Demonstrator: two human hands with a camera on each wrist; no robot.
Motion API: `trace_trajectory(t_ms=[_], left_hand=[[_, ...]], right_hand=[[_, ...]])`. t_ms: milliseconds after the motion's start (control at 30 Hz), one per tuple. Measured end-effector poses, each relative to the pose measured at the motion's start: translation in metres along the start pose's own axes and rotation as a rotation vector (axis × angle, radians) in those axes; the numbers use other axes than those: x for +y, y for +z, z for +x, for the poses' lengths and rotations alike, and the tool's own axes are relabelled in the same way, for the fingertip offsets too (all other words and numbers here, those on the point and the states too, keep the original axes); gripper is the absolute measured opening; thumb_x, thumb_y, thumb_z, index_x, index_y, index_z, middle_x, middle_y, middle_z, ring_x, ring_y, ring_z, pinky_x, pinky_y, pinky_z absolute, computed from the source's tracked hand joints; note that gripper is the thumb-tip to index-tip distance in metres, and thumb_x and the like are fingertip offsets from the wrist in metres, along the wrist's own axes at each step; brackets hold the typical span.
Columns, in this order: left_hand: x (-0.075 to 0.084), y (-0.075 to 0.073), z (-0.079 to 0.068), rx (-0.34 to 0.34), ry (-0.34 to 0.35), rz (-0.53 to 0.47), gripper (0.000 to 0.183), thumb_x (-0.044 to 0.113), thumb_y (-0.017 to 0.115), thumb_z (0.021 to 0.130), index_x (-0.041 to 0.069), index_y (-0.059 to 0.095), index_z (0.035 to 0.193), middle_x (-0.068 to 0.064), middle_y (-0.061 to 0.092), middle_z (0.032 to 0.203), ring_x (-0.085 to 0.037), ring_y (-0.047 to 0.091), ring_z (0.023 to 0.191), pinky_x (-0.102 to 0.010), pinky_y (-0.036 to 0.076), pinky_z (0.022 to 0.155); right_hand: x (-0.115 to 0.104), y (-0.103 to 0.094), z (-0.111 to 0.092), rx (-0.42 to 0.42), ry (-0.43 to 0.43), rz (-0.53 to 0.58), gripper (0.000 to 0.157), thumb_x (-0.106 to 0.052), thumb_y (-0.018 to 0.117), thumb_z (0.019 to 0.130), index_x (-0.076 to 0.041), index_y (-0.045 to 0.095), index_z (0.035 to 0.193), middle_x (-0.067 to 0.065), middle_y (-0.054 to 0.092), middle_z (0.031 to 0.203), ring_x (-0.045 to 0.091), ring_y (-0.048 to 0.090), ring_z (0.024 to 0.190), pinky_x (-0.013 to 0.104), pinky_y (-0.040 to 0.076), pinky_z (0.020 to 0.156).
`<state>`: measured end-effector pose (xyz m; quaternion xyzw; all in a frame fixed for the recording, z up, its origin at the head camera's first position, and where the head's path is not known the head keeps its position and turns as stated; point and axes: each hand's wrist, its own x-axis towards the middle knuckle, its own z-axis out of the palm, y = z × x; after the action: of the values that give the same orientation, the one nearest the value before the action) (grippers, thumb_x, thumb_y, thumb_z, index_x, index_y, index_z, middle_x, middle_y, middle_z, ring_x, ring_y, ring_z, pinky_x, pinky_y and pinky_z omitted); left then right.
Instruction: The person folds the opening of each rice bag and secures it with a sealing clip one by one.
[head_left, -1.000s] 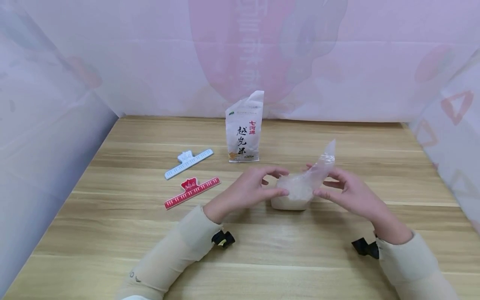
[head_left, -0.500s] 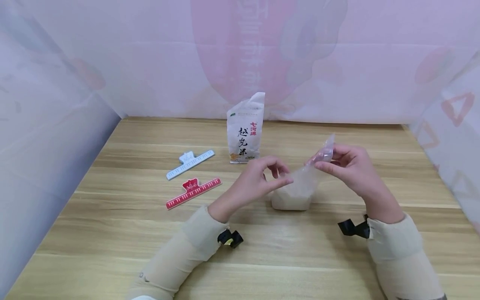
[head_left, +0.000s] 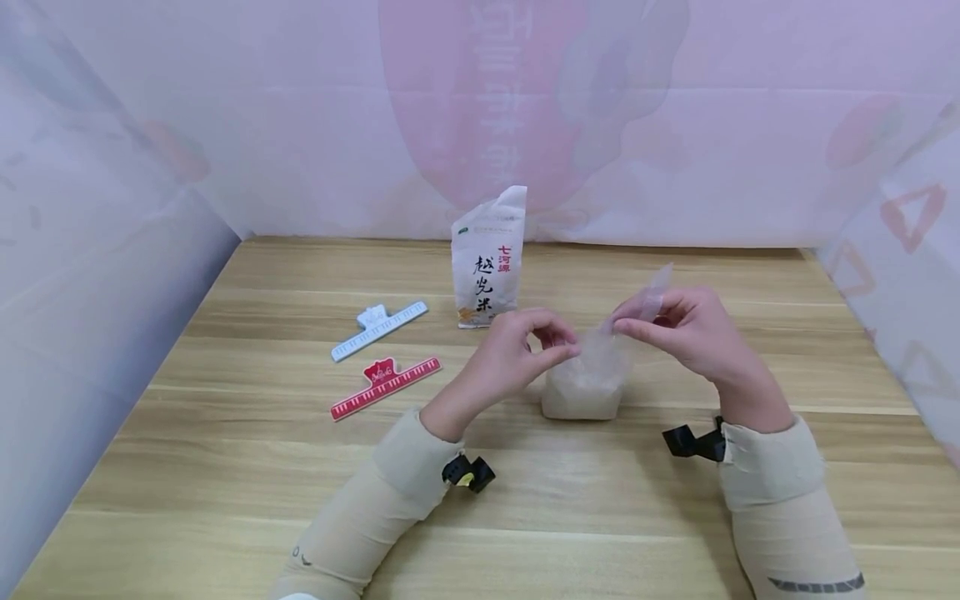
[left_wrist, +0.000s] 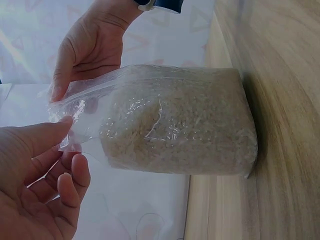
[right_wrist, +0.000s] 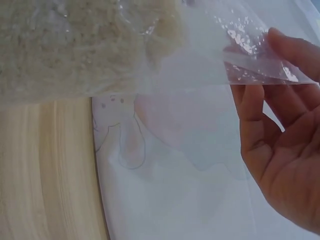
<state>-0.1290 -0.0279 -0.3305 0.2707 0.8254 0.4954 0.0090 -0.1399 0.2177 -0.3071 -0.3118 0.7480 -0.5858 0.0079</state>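
Note:
A clear plastic bag of rice [head_left: 581, 393] stands upright on the wooden table, its lower part filled and its upper part loose film. My left hand [head_left: 517, 350] pinches one upper corner between thumb and fingertips. At the opposite side, my right hand [head_left: 693, 342] pinches the film of the mouth, and a flap sticks up past its fingers. In the left wrist view a seal line crosses the bag [left_wrist: 180, 125] below the mouth, and both hands grip the top edge. The right wrist view has the right thumb above the film [right_wrist: 250, 65] and the fingers behind it.
Behind the bag stands a white paper rice packet [head_left: 487, 258] with printed characters. To the left lie a light blue clip [head_left: 378, 329] and a red clip [head_left: 386, 387], both with piano-key patterns. Printed cloth walls [head_left: 300, 150] enclose the table [head_left: 570, 517] at the back and sides.
My right hand has risen from the bag's side to its mouth, then moved left, pulling the film more upright. My left hand has shifted from the bag's body to its upper corner.

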Motion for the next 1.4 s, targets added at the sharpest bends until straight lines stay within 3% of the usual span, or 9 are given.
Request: trace_trajectory(t_ms=[200,467,600,800,933,1100,1300,1400], left_hand=[[0.001,0.000,-0.002,0.042,0.020,0.072,0.004,0.013,0.073,0.090,0.010,0.073,0.094,-0.001,0.071,0.088,-0.009,0.060,0.080,-0.017,0.047,0.064],[0.003,0.003,-0.002,0.083,0.078,0.136,0.004,0.011,0.073,0.090,0.007,0.072,0.092,-0.002,0.071,0.088,-0.011,0.063,0.080,-0.015,0.047,0.062],[0.003,0.004,-0.002,0.091,0.087,0.148,0.004,0.010,0.073,0.090,0.006,0.072,0.091,-0.004,0.071,0.088,-0.012,0.064,0.080,-0.014,0.048,0.063],[0.005,0.007,-0.002,0.140,0.074,0.156,0.003,0.007,0.073,0.089,0.004,0.070,0.090,-0.005,0.072,0.087,-0.013,0.065,0.080,-0.013,0.049,0.063],[0.006,0.010,-0.003,0.185,0.107,0.194,0.004,0.003,0.072,0.088,0.005,0.070,0.086,-0.005,0.071,0.085,-0.014,0.066,0.078,-0.015,0.050,0.066],[0.005,0.014,-0.003,0.216,0.153,0.271,0.008,0.000,0.071,0.086,0.008,0.069,0.083,-0.003,0.069,0.084,-0.013,0.065,0.080,-0.021,0.053,0.075],[0.001,0.018,-0.004,0.243,0.179,0.315,0.010,0.000,0.071,0.086,0.008,0.067,0.081,-0.002,0.068,0.086,-0.013,0.065,0.081,-0.022,0.055,0.074],[0.000,0.019,-0.005,0.259,0.192,0.330,0.011,0.000,0.071,0.086,0.008,0.067,0.080,-0.001,0.067,0.086,-0.012,0.065,0.081,-0.020,0.054,0.073]], right_hand=[[0.002,0.003,0.001,0.025,-0.031,0.050,0.009,0.012,0.066,0.087,0.006,0.073,0.087,-0.006,0.077,0.091,0.006,0.071,0.084,0.017,0.056,0.075],[0.005,0.005,0.002,0.050,-0.183,-0.010,0.009,0.015,0.067,0.084,0.012,0.072,0.090,-0.004,0.077,0.090,0.007,0.070,0.078,0.017,0.057,0.072],[0.007,0.002,0.002,0.034,-0.205,0.002,0.012,0.019,0.065,0.084,0.014,0.071,0.092,-0.003,0.078,0.093,0.009,0.072,0.079,0.019,0.058,0.074],[0.008,-0.001,0.002,0.019,-0.185,0.030,0.013,0.019,0.062,0.086,0.014,0.071,0.095,-0.003,0.078,0.097,0.009,0.072,0.083,0.021,0.058,0.076],[0.009,-0.003,0.002,0.017,-0.183,0.060,0.013,0.018,0.061,0.087,0.014,0.071,0.094,0.000,0.078,0.097,0.010,0.073,0.084,0.021,0.058,0.077],[0.010,-0.005,0.000,0.020,-0.107,0.042,0.015,0.017,0.061,0.088,0.011,0.073,0.095,-0.006,0.077,0.097,0.006,0.072,0.086,0.019,0.058,0.077],[0.008,-0.004,0.000,0.031,0.023,0.031,0.020,0.011,0.064,0.089,-0.002,0.077,0.096,-0.010,0.076,0.094,0.002,0.068,0.077,0.014,0.054,0.069],[0.005,-0.002,0.000,0.022,0.050,0.053,0.016,0.012,0.067,0.086,0.001,0.076,0.094,-0.006,0.076,0.092,0.007,0.070,0.076,0.016,0.056,0.069]])
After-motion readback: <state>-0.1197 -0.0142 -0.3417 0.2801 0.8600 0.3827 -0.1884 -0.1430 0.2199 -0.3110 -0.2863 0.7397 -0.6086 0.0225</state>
